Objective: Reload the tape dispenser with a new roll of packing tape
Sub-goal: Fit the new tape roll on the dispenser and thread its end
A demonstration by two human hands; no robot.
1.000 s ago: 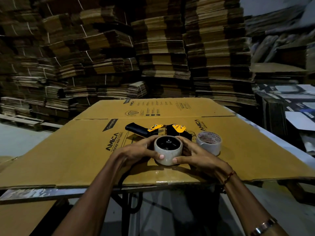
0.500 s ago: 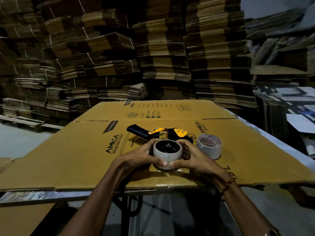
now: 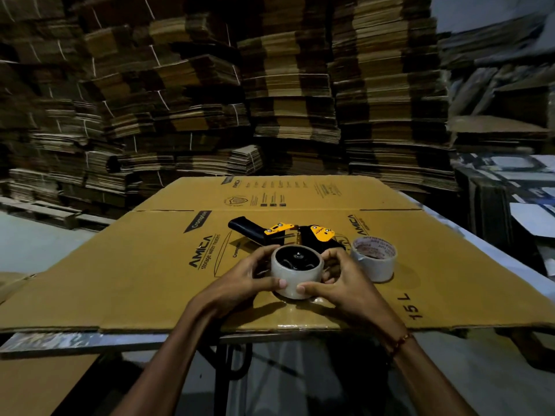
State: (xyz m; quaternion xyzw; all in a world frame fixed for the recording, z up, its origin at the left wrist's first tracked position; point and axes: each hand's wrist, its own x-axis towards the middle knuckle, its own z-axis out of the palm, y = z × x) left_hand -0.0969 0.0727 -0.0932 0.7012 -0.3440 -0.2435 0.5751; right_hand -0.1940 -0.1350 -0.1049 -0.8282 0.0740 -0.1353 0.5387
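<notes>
A black and yellow tape dispenser (image 3: 300, 232) lies flat on a brown cardboard sheet (image 3: 150, 265), its handle pointing left. A pale roll of tape (image 3: 295, 277) sits on the dispenser's black hub at the near end. My left hand (image 3: 240, 280) grips the roll from the left and my right hand (image 3: 339, 283) from the right, thumbs meeting on its near side. A second roll of tape (image 3: 374, 261), with a printed core, stands on the cardboard just right of my right hand.
The cardboard sheet lies over a table whose light edge (image 3: 75, 340) shows at the near left. Tall stacks of flattened cartons (image 3: 270, 100) fill the background. More boxes and papers (image 3: 516, 190) crowd the right side.
Both hands stay wrapped around the roll on the hub with only slight finger shifts. The view has tilted a little, so everything sits lower in the frame.
</notes>
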